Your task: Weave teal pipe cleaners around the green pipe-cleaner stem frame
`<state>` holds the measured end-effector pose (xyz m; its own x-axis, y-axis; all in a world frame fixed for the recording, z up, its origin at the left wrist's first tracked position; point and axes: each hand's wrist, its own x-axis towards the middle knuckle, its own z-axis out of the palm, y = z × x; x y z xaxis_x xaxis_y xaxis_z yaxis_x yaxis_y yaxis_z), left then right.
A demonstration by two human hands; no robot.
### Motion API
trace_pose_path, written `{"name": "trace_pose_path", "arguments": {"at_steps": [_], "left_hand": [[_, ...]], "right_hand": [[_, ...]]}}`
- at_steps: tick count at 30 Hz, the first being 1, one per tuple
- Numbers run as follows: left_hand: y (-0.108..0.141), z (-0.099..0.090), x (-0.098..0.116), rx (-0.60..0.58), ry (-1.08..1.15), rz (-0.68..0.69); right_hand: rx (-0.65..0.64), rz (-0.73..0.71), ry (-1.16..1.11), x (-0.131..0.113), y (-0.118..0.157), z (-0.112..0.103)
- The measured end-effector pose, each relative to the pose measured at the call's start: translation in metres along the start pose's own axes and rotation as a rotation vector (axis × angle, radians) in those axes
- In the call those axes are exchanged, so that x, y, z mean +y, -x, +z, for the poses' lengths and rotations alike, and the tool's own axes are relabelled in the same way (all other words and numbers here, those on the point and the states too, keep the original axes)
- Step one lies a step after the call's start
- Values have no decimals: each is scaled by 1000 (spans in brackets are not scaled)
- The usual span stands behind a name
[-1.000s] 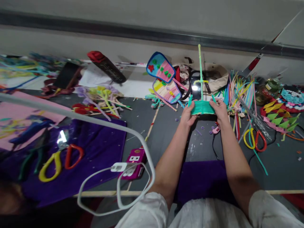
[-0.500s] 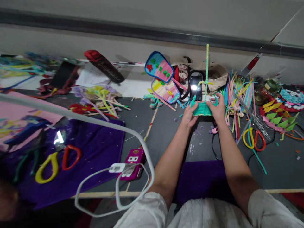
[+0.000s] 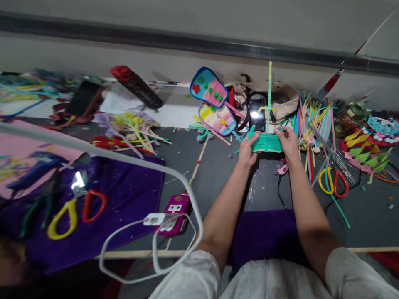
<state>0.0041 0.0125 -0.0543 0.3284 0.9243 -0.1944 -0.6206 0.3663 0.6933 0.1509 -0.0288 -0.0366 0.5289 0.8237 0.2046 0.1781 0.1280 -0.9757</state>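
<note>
Between my hands is a teal panel of pipe cleaners, with a tall green-yellow pipe-cleaner stem rising from it and a short yellow crosspiece on the stem. My left hand is closed on the panel's left end, where a teal tip sticks up past the thumb. At the right end, my right hand pinches the edge with thumb and fingers. Below that hand lies a small pink device with a black cord. A lit phone stands behind the panel.
Bundled pipe cleaners and yellow-red scissors lie to the right. Two decorated fan-shaped pieces sit behind left. A magenta power strip with a looping white cable is at left, beside a purple cloth bearing more scissors.
My right hand has shifted slightly right and drawn its fingers in at the panel's right end, uncovering more teal. The stem has moved a little left and down.
</note>
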Motion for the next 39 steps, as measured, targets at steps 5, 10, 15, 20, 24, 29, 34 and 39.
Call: {"name": "trace_pose_path", "arguments": {"at_steps": [5, 10, 15, 20, 24, 29, 34, 39], "left_hand": [[0, 1, 3, 56, -18, 57], [0, 0, 4, 75, -56, 63], [0, -2, 6, -12, -21, -64], [-3, -6, 7, 7, -13, -66], [-7, -10, 8, 28, 20, 7], [-10, -14, 15, 14, 56, 80], [-10, -20, 25, -62, 28, 96], [-7, -21, 30, -71, 2, 100]], "right_hand": [[-88, 4, -48, -6, 1, -1], [-33, 33, -37, -3, 3, 2], [26, -6, 52, -2, 4, 2], [131, -265, 322, -17, 14, 2], [155, -243, 260, -15, 12, 1], [-37, 52, 71, 5, 1, -1], [-27, 150, -31, 11, -1, -4], [9, 152, -41, 11, 0, -4]]}}
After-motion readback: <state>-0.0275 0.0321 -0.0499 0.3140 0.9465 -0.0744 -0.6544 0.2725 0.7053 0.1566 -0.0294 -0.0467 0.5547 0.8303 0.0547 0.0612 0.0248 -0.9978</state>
